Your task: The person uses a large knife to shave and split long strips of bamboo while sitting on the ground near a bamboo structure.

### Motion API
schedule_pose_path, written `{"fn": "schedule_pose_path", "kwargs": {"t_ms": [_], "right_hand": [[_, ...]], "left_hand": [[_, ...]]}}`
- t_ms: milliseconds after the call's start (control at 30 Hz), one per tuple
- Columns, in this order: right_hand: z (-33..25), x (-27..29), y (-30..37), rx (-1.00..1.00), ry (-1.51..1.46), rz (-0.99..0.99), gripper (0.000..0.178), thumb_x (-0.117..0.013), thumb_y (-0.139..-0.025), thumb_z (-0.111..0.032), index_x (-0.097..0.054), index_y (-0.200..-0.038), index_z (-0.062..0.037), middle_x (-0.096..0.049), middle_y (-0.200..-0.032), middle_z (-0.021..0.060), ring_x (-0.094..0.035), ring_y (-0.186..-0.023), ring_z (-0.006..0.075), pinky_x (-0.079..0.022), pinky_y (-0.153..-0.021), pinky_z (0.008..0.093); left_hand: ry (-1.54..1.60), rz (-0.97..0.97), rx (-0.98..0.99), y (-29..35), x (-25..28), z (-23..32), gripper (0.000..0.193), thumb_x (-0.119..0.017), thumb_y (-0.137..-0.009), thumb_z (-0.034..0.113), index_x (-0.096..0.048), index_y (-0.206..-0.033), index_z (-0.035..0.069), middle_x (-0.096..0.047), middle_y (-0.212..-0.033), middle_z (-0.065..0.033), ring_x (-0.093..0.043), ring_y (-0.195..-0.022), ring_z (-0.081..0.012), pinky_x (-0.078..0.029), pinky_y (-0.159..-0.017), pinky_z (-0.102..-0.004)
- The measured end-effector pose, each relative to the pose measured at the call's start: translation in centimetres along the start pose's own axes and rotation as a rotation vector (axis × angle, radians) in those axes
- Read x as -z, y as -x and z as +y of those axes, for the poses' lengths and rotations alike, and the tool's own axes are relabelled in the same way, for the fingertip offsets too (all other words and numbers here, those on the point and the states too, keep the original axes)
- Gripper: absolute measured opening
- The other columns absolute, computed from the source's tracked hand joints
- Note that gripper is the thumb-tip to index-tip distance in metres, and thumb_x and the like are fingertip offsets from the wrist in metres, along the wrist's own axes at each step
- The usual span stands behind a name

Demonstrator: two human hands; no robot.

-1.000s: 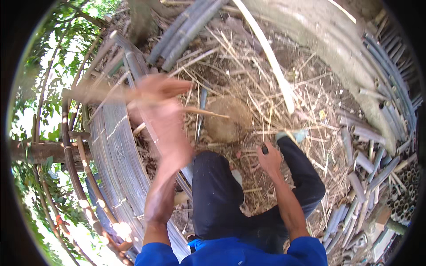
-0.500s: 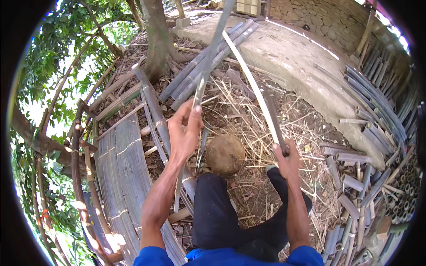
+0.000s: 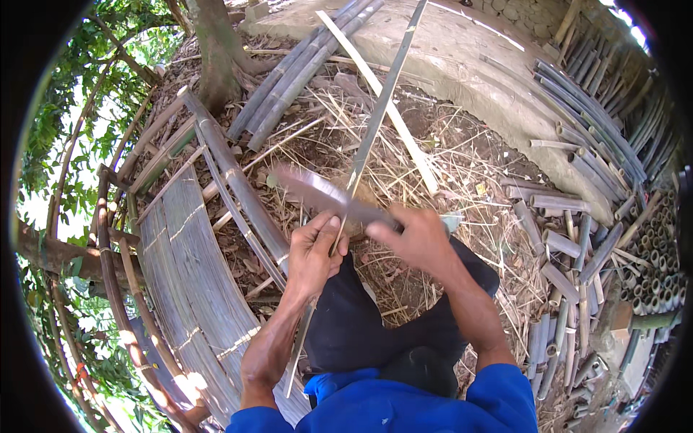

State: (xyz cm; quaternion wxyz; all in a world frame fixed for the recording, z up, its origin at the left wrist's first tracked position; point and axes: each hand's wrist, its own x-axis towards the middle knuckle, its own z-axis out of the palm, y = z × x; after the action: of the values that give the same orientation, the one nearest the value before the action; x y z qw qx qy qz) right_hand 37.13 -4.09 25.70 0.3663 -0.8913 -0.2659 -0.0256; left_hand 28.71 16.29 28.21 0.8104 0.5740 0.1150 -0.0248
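One strip (image 3: pixel 378 115) rises toward one o'clock from the left hand (image 3: pixel 312 254), fingers pinching it; the right hand's fingers (image 3: pixel 413 229) clasp a knife (image 3: pixel 325 193).

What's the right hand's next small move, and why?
Probably slide the broad-bladed dark metal knife up the long grey bamboo strip, away from the left hand: the right hand holds it crossing the strip close to the left hand's grip.

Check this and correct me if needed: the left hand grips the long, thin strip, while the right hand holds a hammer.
Not a hammer: the head view shows the right hand holding a knife. The left hand does grip the long, thin strip.
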Motion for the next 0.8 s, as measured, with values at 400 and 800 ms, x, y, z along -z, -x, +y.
{"fn": "schedule_pose_path", "kwargs": {"t_ms": [400, 800], "right_hand": [[1.1, 2.3, -1.0, -0.068, 0.056, -0.029, 0.064, -0.065, -0.093, -0.063, -0.07, -0.08, 0.0001, -0.06, -0.055, 0.0161, -0.063, -0.05, 0.0313, -0.05, -0.052, 0.0448], [8.5, 7.0, -5.8, -0.301, 0.176, 0.065, 0.084, -0.046, -0.095, -0.078, -0.072, -0.083, 0.0014, -0.064, -0.059, 0.0177, -0.065, -0.057, 0.033, -0.052, -0.058, 0.0496]], "left_hand": [[-0.092, 0.006, 0.089, 3.3, 0.0, -0.8, 0.029, -0.052, -0.108, 0.017, -0.063, -0.13, 0.001, -0.051, -0.066, 0.0007, -0.035, -0.045, -0.0022, -0.024, -0.039, -0.0201], [-0.167, 0.0, 0.276, 7.7, 3.3, -2.3, 0.026, -0.066, -0.101, 0.012, -0.069, -0.123, -0.003, -0.064, -0.074, -0.0018, -0.046, -0.047, -0.0024, -0.031, -0.04, -0.0216]]}}
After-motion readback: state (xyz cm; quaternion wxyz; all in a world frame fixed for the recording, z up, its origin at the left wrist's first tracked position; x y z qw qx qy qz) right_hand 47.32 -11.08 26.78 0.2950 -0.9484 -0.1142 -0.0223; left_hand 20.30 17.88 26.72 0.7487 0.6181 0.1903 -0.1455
